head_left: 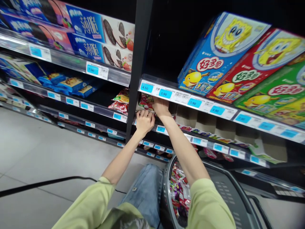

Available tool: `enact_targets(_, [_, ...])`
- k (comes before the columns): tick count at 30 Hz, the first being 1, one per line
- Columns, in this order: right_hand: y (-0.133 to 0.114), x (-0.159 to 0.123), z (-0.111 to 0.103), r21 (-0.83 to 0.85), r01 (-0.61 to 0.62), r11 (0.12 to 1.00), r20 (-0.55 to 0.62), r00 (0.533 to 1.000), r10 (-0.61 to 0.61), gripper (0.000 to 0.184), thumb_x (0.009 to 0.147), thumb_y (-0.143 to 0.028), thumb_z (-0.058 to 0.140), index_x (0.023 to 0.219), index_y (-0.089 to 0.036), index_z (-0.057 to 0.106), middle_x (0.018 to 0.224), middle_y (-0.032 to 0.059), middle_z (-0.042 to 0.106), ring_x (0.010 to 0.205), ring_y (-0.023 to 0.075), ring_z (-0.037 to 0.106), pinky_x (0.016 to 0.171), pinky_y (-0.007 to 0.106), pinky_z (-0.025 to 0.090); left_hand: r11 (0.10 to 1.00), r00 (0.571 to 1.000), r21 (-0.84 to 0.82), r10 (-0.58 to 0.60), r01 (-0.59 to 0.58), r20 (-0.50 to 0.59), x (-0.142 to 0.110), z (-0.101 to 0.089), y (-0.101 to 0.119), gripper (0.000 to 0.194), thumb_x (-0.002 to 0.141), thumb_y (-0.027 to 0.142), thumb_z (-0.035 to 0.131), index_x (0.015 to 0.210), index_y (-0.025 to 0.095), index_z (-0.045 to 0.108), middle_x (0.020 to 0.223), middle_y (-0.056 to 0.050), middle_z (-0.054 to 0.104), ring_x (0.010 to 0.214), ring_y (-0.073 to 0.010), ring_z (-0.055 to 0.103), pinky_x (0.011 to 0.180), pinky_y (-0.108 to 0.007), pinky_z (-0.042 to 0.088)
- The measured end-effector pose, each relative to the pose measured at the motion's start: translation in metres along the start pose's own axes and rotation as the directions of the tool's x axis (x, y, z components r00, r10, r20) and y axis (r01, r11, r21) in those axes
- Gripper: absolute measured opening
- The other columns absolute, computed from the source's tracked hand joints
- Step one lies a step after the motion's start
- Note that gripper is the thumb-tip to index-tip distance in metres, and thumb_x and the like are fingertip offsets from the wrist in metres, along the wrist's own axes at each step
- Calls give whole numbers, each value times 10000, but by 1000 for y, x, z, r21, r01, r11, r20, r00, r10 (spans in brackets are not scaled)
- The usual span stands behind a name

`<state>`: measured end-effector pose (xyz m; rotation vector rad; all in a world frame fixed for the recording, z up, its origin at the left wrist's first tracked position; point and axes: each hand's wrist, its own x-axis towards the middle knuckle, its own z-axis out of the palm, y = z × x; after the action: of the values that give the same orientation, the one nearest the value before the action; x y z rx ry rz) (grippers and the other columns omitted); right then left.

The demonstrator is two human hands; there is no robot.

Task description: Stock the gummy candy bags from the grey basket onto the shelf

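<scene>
Pale green sleeves (209, 203) are right up in my face, way below the dark upright post (143, 38), so use that post as the landmark. Just right of it, at lower-shelf level, are the colorful packets (145, 98), and both hands are on that spot. Left hand (145, 122) is just beside the post, fingers bent and close together at the packets' front edge; can't tell if it's actually pinching anything. Right hand (161, 106) is farther right of the post, fingers hidden behind the packets and shelf lip, so no clue about its grip. Below and right of the post sits a gray basket (165, 187) with loads of shiny wrapped packs (178, 190) in it. Up right of the post: cartoon cartons (228, 57) in blue, red and green, over 3.90 price tags (165, 93). Left of it: 2 layers of cookie boxes (91, 27).
</scene>
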<state>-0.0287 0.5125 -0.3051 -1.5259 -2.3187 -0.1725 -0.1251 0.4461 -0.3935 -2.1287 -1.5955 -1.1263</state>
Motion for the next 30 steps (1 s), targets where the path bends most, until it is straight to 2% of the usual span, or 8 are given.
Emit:
enact_targets(2, [-7,-5,-9,-54,-7,999,14,1000,8,384,937,-81,394,1243,-138,619,1219,191,648,1237,352,550,1088,577,389,1000,1000,-12,-4,4,3,-1,1,0,339,1006,305,374,877,177,661,932,-119,664,988,-286,573,977,-458,329])
enact_targets(5, [-16,-5,-16,-113,101,988,175,981,-80,341,932,-82,421,1162,-130,668,1210,183,651,1203,336,573,1038,489,457,1000,1000,0,-1,1,16,-1,0,-1,334,1004,304,377,896,173,664,942,-125,666,993,-291,573,978,-461,331])
enact_targets(9, [-19,2,-13,-139,97,986,241,969,-61,399,957,-77,383,1269,-120,627,1332,183,593,1250,324,546,1069,469,436,1000,1000,-11,1,-1,21,0,-2,-1,338,1006,309,364,898,179,656,942,-119,659,997,-290,573,976,-459,338])
enact_targets(16, [-6,-17,-24,108,49,993,234,969,-73,352,996,-178,427,1278,-200,636,1348,108,605,1263,298,549,1057,456,449,1000,999,-17,5,-4,38,4,-1,-1,319,996,298,363,886,169,633,963,-133,657,1027,-304,573,986,-481,337])
enact_targets(22, [37,-107,-59,144,63,988,60,996,-73,364,1024,-238,366,1307,-160,582,1438,90,511,1378,324,401,1158,565,302,991,993,-116,-52,64,105,4,8,1,333,1010,330,321,971,159,604,1075,-138,633,1185,-317,510,1081,-553,274])
enact_targets(26, [82,-199,-54,62,-19,998,58,998,15,351,1023,-228,345,1274,-195,587,1337,92,566,1315,299,429,1127,583,302,990,990,-121,-58,74,127,8,13,-1,381,1013,471,354,980,157,568,1126,-109,604,1233,-318,461,1104,-573,260])
enact_targets(28, [105,-247,-40,-4,-48,999,71,996,48,328,1005,-219,370,1205,-179,627,1257,112,611,1225,283,493,1073,532,372,992,989,-113,-32,48,143,10,13,-3,575,1064,414,77,975,97,549,1108,-98,582,1244,-277,437,1084,-593,216])
enact_targets(30, [125,-291,-23,-37,-88,995,-6,996,88,292,980,-204,402,1102,-177,666,1216,120,629,1142,254,546,1003,457,440,993,987,-115,-6,24,159,12,11,-2,771,979,218,-223,966,39,527,1083,-95,551,1251,-234,409,1037,-607,160])
